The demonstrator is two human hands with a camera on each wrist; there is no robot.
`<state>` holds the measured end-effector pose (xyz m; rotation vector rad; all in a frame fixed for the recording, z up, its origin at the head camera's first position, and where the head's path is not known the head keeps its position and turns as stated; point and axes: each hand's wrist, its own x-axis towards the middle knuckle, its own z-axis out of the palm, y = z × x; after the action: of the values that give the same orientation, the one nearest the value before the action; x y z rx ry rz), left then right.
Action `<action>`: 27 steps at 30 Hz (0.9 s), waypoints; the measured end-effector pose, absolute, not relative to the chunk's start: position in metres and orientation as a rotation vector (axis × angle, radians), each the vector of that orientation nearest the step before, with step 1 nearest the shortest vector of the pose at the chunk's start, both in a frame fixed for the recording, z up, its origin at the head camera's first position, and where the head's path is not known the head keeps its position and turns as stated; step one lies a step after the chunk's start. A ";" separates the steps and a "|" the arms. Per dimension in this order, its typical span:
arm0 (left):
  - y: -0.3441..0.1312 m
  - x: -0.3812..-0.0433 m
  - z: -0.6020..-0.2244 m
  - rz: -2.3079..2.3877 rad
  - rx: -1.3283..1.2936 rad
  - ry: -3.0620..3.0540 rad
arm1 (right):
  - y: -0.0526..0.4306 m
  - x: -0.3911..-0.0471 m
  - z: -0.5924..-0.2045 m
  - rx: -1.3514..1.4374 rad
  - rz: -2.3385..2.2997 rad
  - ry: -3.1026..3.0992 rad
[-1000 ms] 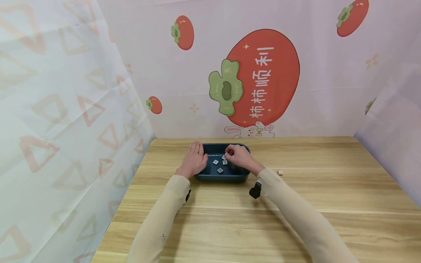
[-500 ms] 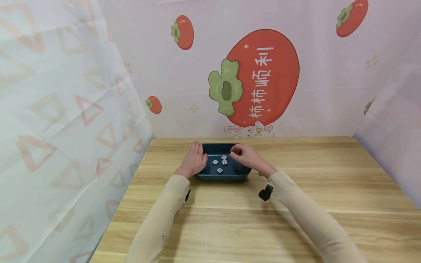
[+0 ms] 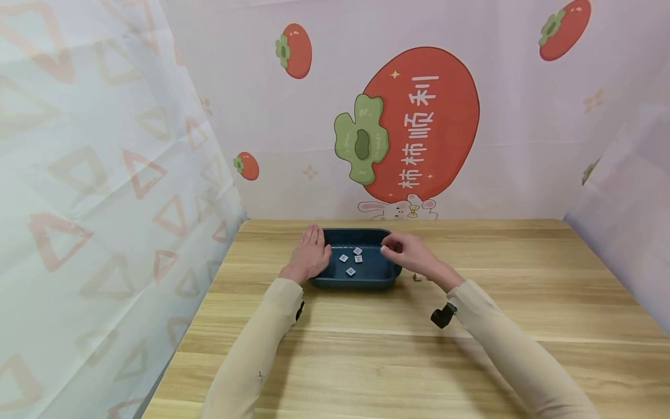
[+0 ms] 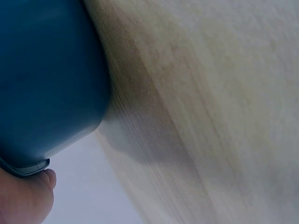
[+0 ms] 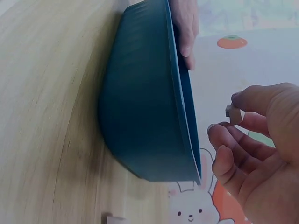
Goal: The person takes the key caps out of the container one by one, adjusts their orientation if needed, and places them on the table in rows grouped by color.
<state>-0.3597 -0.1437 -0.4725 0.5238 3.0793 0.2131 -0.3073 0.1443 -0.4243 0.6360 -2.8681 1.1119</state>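
A dark blue rectangular tray (image 3: 353,284) holds several small white blocks (image 3: 358,259) with dark printed marks on their faces. My left hand (image 3: 309,254) rests along the tray's left end, its fingers lying straight over the rim; in the left wrist view, fingertips (image 4: 49,177) show at the tray's edge. Above the right end of the tray is my right hand (image 3: 410,254). Its thumb and fingers pinch a small pale block (image 5: 235,115), seen in the right wrist view just off the rim.
On the wooden table (image 3: 366,355), small blocks (image 3: 417,277) lie right of the tray, partly hidden under my right wrist. A printed cloth backdrop (image 3: 523,145) rises behind the table, and another cloth (image 3: 104,174) hangs at the left.
My right hand has moved right, from over the white blocks to the tray's right end. The left hand, tray and blocks in it stay put. Blocks beside the right wrist have come into view.
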 end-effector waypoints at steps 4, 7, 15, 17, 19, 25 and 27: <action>-0.144 -0.360 -0.472 0.222 0.525 3.084 | 0.155 -0.303 -0.424 0.644 1.085 -2.863; -0.144 -0.359 -0.472 0.226 0.521 3.081 | 0.163 -0.300 -0.422 0.638 1.080 -2.861; -0.143 -0.358 -0.469 0.232 0.527 3.074 | 0.185 -0.294 -0.424 0.629 1.057 -2.863; -0.143 -0.358 -0.469 0.226 0.530 3.068 | 0.190 -0.293 -0.425 0.627 1.031 -2.872; -0.142 -0.358 -0.468 0.226 0.533 3.065 | 0.196 -0.291 -0.425 0.631 1.024 -2.876; -0.143 -0.359 -0.468 0.227 0.535 3.070 | 0.211 -0.288 -0.426 0.643 1.046 -2.879; -0.144 -0.358 -0.468 0.224 0.537 3.072 | 0.217 -0.287 -0.427 0.643 1.048 -2.884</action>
<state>-0.3582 -0.1436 -0.4684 0.5373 3.0720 0.2244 -0.2870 0.2168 -0.4274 0.6429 -2.8839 1.0482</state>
